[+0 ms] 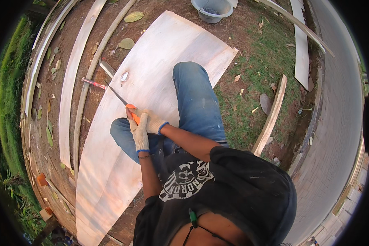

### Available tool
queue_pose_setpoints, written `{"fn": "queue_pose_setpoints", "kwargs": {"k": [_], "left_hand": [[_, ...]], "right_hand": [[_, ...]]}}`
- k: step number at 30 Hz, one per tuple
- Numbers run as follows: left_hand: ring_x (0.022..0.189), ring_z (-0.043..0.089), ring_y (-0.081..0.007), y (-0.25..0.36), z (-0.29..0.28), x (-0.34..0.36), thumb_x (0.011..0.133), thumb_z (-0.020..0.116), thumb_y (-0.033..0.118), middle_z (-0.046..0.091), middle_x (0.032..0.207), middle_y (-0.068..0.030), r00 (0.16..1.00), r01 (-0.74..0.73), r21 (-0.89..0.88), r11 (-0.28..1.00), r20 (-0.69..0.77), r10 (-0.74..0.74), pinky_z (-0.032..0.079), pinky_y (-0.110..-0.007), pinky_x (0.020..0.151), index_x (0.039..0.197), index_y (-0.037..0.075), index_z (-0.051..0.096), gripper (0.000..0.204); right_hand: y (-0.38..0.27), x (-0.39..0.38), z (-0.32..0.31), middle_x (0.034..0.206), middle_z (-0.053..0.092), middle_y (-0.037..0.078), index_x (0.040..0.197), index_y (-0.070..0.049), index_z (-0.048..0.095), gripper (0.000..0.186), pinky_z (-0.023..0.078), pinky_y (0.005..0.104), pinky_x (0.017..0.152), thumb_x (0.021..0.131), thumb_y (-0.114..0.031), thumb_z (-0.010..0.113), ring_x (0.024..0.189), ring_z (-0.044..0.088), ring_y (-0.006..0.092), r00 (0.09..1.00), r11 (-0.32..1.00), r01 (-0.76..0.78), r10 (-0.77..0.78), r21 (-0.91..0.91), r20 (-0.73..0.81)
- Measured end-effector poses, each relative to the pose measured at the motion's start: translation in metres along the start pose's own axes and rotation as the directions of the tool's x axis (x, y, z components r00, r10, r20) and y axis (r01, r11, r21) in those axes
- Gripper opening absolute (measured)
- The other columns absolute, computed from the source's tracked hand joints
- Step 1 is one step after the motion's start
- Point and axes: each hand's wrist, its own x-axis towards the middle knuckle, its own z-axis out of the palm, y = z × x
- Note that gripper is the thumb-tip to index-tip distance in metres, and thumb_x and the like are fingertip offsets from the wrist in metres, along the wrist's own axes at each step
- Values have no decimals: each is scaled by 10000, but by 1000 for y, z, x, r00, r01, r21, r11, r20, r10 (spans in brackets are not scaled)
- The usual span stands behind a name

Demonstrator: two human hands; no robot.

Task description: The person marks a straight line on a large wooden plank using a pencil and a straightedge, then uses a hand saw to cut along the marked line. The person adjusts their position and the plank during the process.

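Note:
Both my hands wear cream knit gloves with blue cuffs and come together over my lap. My left hand [139, 134] closes round the orange handle [133, 115] of a hand saw. My right hand [153, 122] lies against the same handle, its fingers curled and partly hidden. The saw's narrow dark blade [117, 94] points forward and left, over the edge of a plywood sheet [151, 53]. I sit on this sheet with my knees bent. Ahead of the blade, on the plywood, is a small silvery heap or packet [124, 76], too small to make out.
A red-handled tool [95, 83] lies beside the sheet, near a short wood block [107, 69]. Long boards [76, 82] and a pole [95, 61] line the left. A grey basin [211, 11] stands ahead. To the right are a curved board [272, 115] and a wall [336, 90].

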Motion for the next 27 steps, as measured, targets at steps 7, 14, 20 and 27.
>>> {"fn": "queue_pose_setpoints", "kwargs": {"k": [7, 14, 20, 27], "left_hand": [[1311, 573, -245, 50, 1, -12, 931, 748, 367, 537, 1482, -148, 976, 213, 312, 926, -21, -218, 456, -358, 1091, 1652, 101, 257, 912], [1132, 662, -357, 54, -53, -59, 879, 787, 384, 638, 1311, -198, 954, -112, 482, 869, -194, 231, 532, -413, 958, 1461, 98, 570, 684], [1298, 601, -323, 16, -125, -42, 987, 664, 353, 595, 1442, -198, 775, 75, 336, 939, -613, 157, 496, -415, 1048, 1430, 102, 602, 513], [1522, 317, -360, -160, -180, -57, 1059, 419, 470, 411, 1610, -179, 875, 425, 859, 286, -471, 114, 267, -498, 1234, 1589, 120, 407, 636]], "right_hand": [[15, 9, -4, 1270, 651, 239, 1544, -153, 476, 653, 554, 342, 914, 920, -131, 666, 1057, 686, 313, 996, 935, -80, 60, 346, 68], [-14, 13, -3, 1005, 682, 175, 1541, -170, 494, 743, 556, 379, 776, 829, -22, 646, 793, 673, 262, 999, 989, 26, -22, -147, 30], [-5, 26, -18, 1038, 651, 153, 1552, -156, 477, 744, 553, 379, 758, 841, 18, 608, 814, 660, 230, 992, 988, -115, 120, -105, 44], [-54, 21, -17, 969, 597, 80, 1542, -158, 486, 684, 503, 310, 496, 898, 50, 583, 589, 605, 125, 974, 979, -202, 205, -38, 93]]}}
